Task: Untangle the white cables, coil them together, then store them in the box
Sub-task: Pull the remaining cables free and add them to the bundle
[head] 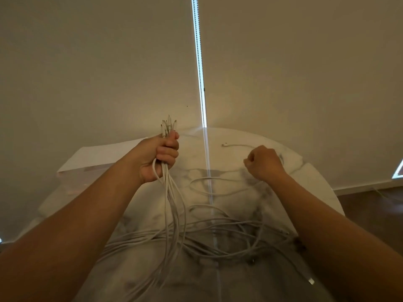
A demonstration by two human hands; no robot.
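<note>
My left hand point(159, 156) is raised above the table, shut on a bundle of several white cables point(172, 205). Their plug ends point(168, 125) stick up out of my fist, and the strands hang down into a loose tangle point(218, 238) spread over the near part of the table. My right hand point(262, 163) is closed in a fist at the right, over a single white cable point(237, 145) whose plug lies at the far side of the table; whether the fingers pinch that cable is hard to tell. A white box point(98, 155) sits at the far left of the table.
The round marble table point(309, 182) stands against closed beige blinds point(283, 73), with a bright gap and bead chain point(199, 62) between them. One cable plug point(310, 281) lies near the table's right front edge. Dark floor point(370, 203) shows at the right.
</note>
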